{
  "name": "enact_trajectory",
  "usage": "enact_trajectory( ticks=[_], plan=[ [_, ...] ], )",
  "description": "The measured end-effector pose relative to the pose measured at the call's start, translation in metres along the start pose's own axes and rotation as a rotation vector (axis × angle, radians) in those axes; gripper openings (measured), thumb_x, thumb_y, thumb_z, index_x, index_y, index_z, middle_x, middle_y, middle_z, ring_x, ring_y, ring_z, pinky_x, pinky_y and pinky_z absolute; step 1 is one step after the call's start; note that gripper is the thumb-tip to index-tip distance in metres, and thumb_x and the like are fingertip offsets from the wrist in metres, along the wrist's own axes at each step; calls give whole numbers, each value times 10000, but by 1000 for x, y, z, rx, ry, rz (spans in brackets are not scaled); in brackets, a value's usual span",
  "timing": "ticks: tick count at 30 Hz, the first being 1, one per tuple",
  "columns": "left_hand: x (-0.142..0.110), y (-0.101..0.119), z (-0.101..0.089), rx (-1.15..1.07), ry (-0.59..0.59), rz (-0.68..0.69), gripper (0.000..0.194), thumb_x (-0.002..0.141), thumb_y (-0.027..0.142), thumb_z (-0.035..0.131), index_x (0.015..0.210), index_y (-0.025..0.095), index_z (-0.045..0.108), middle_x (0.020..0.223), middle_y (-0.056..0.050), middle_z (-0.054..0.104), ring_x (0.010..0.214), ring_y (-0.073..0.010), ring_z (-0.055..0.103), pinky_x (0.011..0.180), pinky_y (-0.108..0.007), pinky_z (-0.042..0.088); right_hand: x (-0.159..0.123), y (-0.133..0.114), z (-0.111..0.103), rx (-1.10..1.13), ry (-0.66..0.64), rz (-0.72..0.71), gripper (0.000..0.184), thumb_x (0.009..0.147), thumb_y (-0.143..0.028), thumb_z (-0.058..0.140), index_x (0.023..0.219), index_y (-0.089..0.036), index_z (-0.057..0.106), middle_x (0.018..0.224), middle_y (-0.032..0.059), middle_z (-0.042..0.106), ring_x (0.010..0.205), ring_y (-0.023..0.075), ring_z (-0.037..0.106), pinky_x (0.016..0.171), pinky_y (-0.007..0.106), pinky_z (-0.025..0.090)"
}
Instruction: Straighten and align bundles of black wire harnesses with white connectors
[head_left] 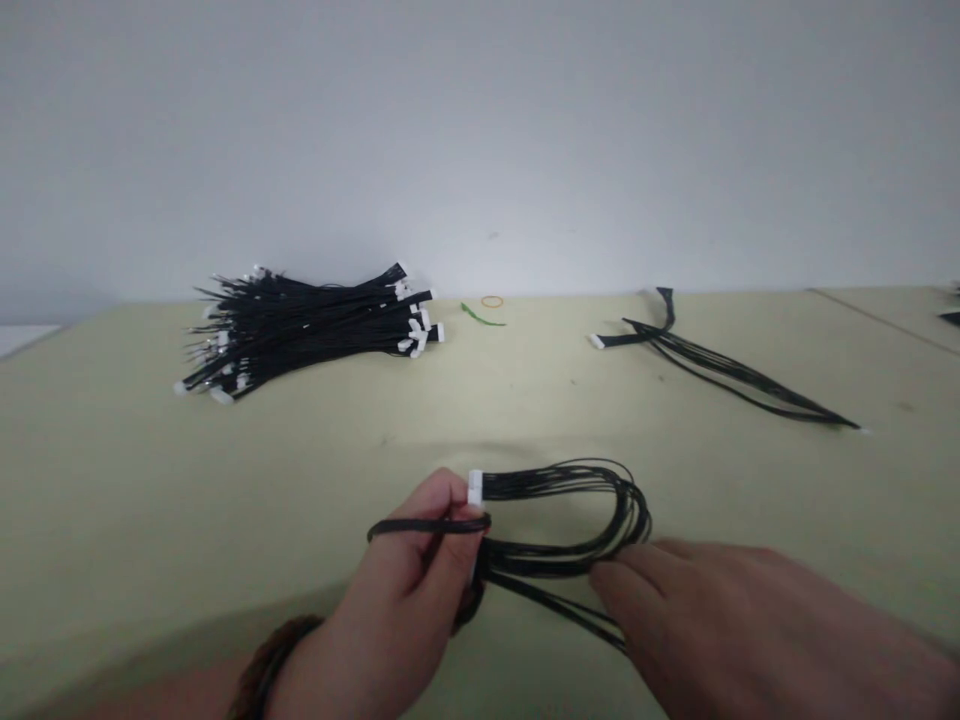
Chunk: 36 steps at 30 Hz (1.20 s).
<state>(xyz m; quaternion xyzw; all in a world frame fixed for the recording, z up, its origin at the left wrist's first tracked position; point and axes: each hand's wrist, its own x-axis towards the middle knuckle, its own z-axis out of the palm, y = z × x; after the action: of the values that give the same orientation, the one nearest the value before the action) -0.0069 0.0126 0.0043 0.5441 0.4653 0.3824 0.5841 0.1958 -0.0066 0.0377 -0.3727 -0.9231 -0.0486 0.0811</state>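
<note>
My left hand [409, 600] is closed round a bundle of thin black wires [570, 520] folded into a loop, with a white connector [475, 487] sticking up by my thumb. A black band [427, 527] circles the left end of the bundle, stretched over my fingers. My right hand [720, 620] lies over the right part of the loop, fingertips pinching the lower wires. The bundle hovers just above the pale yellow table [150, 520].
A big pile of black wire harnesses with white connectors [300, 325] lies at the back left. A looser set of black wires [720, 365] lies at the back right. A small orange rubber band [492, 301] and a green strip [480, 316] sit near the wall.
</note>
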Motion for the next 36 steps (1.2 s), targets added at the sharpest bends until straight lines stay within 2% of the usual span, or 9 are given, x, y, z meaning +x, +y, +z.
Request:
enact_trajectory(
  ticks=[5,8,17,21,26,28,29,33,36],
  plan=[
    [-3,1,-2,71,6,101,268,891,397,397,705,207,415,524,79,354,450,-71,297,405,-162,260,27,-15,0,242,-129,197,235,680,-19,480,718,-233,569,692,-40,613,576,147,572,492,257,357],
    [-4,1,-3,92,2,131,254,900,371,393,710,205,421,525,80,353,448,-70,291,403,-161,257,31,-19,1,362,-104,240,170,782,-120,501,662,-225,561,667,-48,598,571,125,549,507,243,355],
    [-1,0,-6,100,-9,157,255,897,359,399,696,205,423,523,76,364,448,-72,302,408,-160,268,31,-16,7,257,159,45,180,793,-102,518,633,-184,509,597,-39,520,490,113,425,480,282,265],
    [1,0,-6,65,-18,97,267,881,397,415,692,208,417,508,86,340,436,-69,287,393,-156,253,31,-14,-1,200,136,24,161,716,-78,600,640,-193,516,616,-51,541,497,115,443,473,277,286],
    [2,-1,-5,21,-19,29,271,872,416,423,697,210,415,501,95,327,423,-64,276,379,-156,241,29,20,-29,727,-185,69,285,816,-71,427,887,-264,625,682,-81,602,566,60,555,520,169,408],
    [2,-1,-4,9,-14,11,265,875,415,417,705,211,415,502,97,320,423,-64,278,377,-154,242,25,46,-41,1041,-452,25,339,872,-119,329,829,-210,652,627,-68,574,521,35,537,508,143,405],
    [2,0,-3,0,-12,4,263,875,415,414,707,212,413,499,99,314,419,-63,273,372,-154,238,24,60,-44,1169,-485,-6,334,885,-179,336,774,-183,650,596,-72,559,516,31,532,534,160,410],
    [2,1,0,-20,-7,3,275,865,413,428,680,214,387,498,100,317,414,-61,277,367,-155,239,26,100,-44,1310,-148,0,213,811,-331,542,791,-168,678,660,-43,588,632,64,560,579,207,415],
    [3,0,0,-4,-2,10,271,867,401,431,678,212,390,514,95,332,427,-62,286,382,-160,260,35,97,-37,1327,212,56,142,853,-287,519,829,-263,657,802,-60,587,767,58,542,722,209,432]
  ],
)
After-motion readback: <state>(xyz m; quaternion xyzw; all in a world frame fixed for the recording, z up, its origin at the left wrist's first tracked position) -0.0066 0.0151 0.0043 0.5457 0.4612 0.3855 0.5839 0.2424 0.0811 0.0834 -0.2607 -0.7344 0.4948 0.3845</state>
